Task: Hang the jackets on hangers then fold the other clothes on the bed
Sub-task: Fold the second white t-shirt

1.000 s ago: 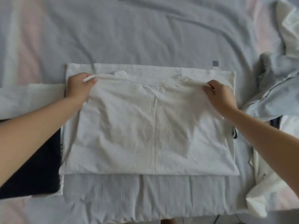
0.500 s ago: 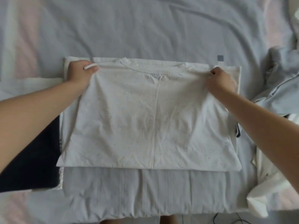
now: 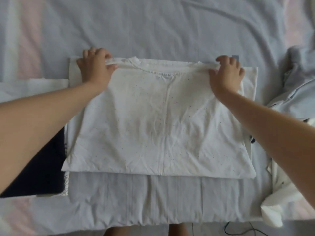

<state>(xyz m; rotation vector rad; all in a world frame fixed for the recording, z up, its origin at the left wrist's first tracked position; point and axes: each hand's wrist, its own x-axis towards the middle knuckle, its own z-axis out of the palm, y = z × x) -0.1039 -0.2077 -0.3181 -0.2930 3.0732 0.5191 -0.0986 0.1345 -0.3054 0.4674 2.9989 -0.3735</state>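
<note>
Folding is the step in hand: the white T-shirt [image 3: 162, 116] lies at the centre of the bed [image 3: 153, 28], the left grip [image 3: 95, 68] pinching its shoulder edge at ten o'clock and the right grip [image 3: 226, 72] pinching it at two. Next, I judge, comes letting go and a sideways fold, with the edges kept square.

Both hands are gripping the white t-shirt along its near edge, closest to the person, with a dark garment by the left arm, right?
Not quite. The head view shows the left hand and right hand gripping the white t-shirt along its far edge, either side of the neckline. The dark garment does lie by the left arm.
</note>
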